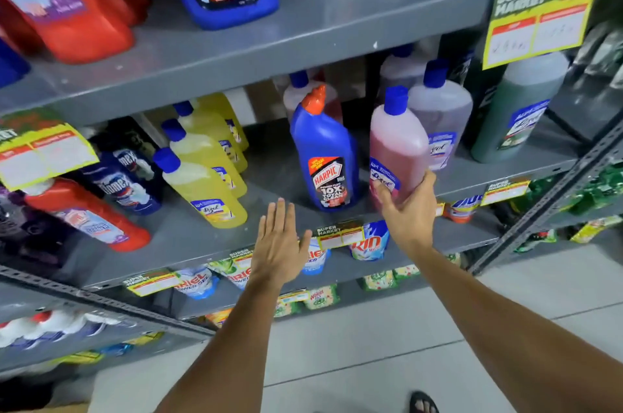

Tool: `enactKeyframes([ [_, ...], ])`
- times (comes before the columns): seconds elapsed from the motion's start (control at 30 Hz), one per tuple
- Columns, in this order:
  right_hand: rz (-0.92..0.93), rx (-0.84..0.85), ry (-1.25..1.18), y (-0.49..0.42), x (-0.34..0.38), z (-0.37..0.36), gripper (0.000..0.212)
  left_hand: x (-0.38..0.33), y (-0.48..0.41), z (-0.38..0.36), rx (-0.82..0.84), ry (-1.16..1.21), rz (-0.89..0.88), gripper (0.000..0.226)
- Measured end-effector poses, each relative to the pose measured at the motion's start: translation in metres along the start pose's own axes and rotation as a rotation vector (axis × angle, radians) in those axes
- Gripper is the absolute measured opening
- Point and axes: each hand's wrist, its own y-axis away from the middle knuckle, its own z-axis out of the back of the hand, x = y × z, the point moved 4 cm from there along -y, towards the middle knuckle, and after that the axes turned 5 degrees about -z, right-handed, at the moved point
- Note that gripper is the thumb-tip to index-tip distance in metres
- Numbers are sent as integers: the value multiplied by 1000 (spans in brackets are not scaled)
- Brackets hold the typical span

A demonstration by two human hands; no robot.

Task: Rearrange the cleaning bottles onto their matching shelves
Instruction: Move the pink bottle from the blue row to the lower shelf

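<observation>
Pink bottle (397,149): upright on the middle shelf (188,237), at 3 o'clock from the blue Harpic bottle (325,156).
Right hand (409,210): your fingers wrap its lower body.
Left hand (278,240): spread flat, holding nothing.
Handling: nearly full, probably heavy and slick; take it low, around the label.
</observation>
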Motion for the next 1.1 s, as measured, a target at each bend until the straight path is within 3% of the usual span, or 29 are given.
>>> enactKeyframes([
  [0.33,-12,103,60,-22,-3,-29,70,13,-38,-19,128,98,52,70],
  [0.87,-45,66,119,-23,-16,-34,65,15,-35,-30,60,115,54,69],
  [1.1,208,-52,81,34,13,-27,71,19,-30,-31,64,111,-1,71],
])
